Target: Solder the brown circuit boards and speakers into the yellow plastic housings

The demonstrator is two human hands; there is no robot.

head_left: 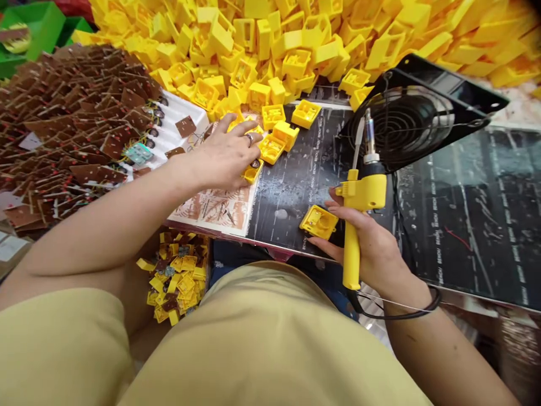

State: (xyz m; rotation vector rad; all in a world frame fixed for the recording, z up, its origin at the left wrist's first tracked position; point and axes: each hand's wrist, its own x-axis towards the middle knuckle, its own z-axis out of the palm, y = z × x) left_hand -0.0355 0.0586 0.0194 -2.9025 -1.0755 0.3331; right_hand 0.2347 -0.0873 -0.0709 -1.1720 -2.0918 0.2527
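My right hand (372, 242) is wrapped round a yellow soldering gun (351, 242), its metal tip pointing up and away from me. By that hand's fingertips lies a square yellow plastic housing (319, 221), open side up, near the front edge of the table. My left hand (230, 151) reaches over the left part of the work surface with its fingers spread and bent. It rests over a cluster of yellow housings; one housing (253, 172) shows beside the thumb, and another housing (271, 148) sits just right of the fingers. What lies under the palm is hidden.
A large heap of yellow housings (262, 39) spans the back. Brown circuit boards (76, 113) are piled at left, near a white foam tray (180, 113). A black fan (406, 118) stands behind the soldering gun. Below the edge, a box holds yellow parts (181, 282).
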